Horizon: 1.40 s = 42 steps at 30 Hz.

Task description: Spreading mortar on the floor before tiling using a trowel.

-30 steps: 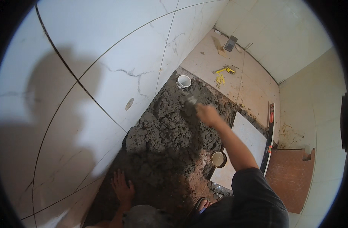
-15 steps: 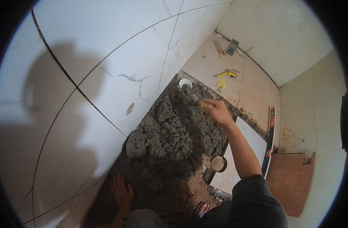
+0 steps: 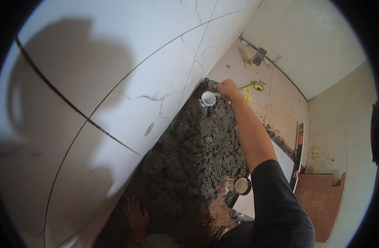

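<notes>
My right arm reaches far forward, and my right hand is closed round the handle of a trowel. The trowel's blade lies on dark grey mortar, just beyond a white pipe end that stands up out of it beside the marbled wall. Most of the handle is hidden in my fist. Low on the left, my left hand rests palm down with fingers spread, in shadow on the dark floor near the foot of the wall, holding nothing.
To the right lie a pale tile, a cup-shaped container, a long spirit level and a brown board. A yellow tape measure, yellow bits and a grey box-like object are on the tiled floor beyond.
My right hand has moved forward with the trowel, from the near side of the pipe to its far side. My left hand stays on the floor. The view has shifted slightly.
</notes>
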Motion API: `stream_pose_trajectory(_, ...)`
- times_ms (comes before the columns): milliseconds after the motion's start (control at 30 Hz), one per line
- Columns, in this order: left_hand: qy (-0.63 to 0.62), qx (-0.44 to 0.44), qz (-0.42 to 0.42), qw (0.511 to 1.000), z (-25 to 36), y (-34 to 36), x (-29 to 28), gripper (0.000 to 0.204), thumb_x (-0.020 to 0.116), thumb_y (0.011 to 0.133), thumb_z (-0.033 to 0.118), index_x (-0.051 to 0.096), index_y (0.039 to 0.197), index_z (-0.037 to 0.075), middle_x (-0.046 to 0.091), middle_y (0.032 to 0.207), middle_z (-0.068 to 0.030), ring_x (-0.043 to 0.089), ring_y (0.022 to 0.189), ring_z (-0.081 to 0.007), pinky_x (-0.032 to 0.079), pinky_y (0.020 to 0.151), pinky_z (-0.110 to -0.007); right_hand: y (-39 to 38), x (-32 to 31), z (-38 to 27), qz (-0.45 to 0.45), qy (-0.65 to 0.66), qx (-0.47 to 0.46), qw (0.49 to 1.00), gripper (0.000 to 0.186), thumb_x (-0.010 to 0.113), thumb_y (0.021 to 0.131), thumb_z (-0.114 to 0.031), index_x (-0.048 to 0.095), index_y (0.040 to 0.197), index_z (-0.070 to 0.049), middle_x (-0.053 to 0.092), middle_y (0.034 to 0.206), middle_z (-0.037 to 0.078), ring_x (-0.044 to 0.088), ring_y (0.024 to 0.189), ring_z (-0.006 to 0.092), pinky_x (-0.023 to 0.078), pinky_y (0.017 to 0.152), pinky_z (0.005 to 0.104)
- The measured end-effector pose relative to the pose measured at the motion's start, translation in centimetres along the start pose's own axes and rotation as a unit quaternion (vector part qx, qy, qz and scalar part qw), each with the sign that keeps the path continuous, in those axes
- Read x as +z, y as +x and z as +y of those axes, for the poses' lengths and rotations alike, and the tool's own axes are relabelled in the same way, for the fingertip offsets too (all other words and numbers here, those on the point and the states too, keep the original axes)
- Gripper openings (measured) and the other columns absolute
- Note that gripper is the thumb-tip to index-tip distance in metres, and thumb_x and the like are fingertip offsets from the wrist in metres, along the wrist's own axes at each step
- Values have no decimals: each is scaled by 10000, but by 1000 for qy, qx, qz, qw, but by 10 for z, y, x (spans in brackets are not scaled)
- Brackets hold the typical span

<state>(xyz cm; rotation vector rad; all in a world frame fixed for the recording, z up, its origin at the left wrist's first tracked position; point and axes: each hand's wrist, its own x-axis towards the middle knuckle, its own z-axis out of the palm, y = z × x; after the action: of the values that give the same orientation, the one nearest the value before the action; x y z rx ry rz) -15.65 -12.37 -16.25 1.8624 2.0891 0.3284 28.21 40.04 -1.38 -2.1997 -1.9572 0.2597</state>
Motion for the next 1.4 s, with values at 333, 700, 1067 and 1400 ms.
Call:
stream_pose_trajectory(333,13,-10,-13,1000,-5,-11,-5,656,597,882,228,437,1488,35,373,1613,-151,277,1519,-382,179,1230,-612,-54,34,-9,-175,545,225,788,147,594,965,-164,648,906,-41,553,691,55,424,458,94,278,377,256)
stream_pose_trajectory(700,26,-1,2,1000,-4,-6,0,655,583,898,232,411,1499,35,360,1619,-156,264,1528,-375,174,1231,-608,-80,13,-36,-184,428,167,869,142,665,953,-190,680,920,-52,522,636,28,358,440,69,240,380,252)
stream_pose_trajectory(1067,21,2,2,1000,-2,-3,-1,632,584,904,224,427,1488,40,387,1605,-154,290,1516,-381,194,1224,-610,-95,34,-8,-92,194,-126,968,321,612,953,-311,743,1087,-51,650,692,172,626,568,231,506,573,390)
stream_pose_trajectory(1400,6,0,1,1000,2,-2,-3,633,590,894,205,436,1486,40,376,1613,-150,279,1522,-376,183,1233,-605,-111,25,-24,-48,78,-140,986,321,536,864,-247,756,998,-55,714,986,267,695,959,439,550,910,497)
